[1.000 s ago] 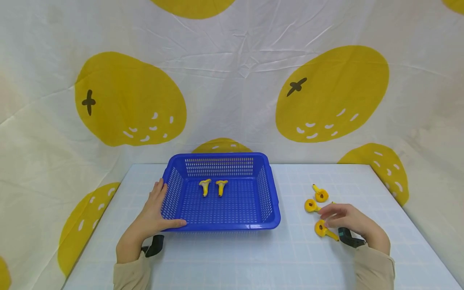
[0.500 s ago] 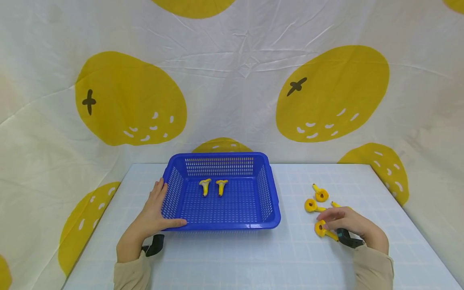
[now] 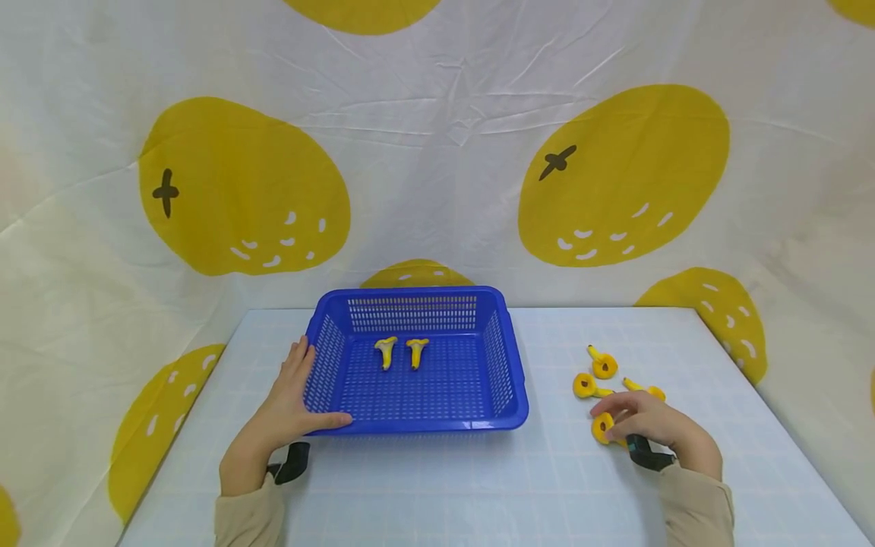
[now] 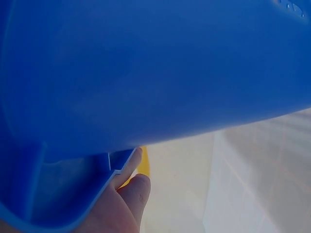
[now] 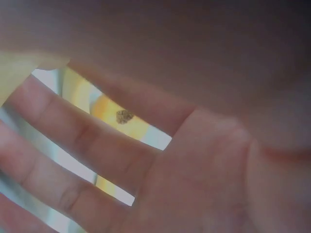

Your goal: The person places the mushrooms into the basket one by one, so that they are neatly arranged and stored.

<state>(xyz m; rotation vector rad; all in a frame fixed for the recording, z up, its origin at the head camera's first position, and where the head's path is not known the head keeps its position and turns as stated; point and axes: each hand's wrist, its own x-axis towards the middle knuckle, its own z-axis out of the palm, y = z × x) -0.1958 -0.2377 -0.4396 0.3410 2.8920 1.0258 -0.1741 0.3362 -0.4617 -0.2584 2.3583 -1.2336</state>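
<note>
In the head view my left hand rests on the near left corner of a blue plastic basket, fingers straight along its side and thumb over the front rim. Two yellow chanterelle mushrooms, a left one and a right one, lie inside. Off to the right, my right hand holds another chanterelle mushroom between thumb and fingers, low over the table; its stem is mostly covered. The right wrist view shows yellow between thumb and index finger, with another mushroom seen behind the fingers.
Beyond the right hand lie more mushrooms: one at the back, one to the left and one partly behind the knuckles. A pale checked tabletop meets a white curtain printed with yellow fruit.
My right hand has come slightly left and nearer, its thumb and fingers closing about the front mushroom and uncovering the one behind. The left hand and basket have stayed put.
</note>
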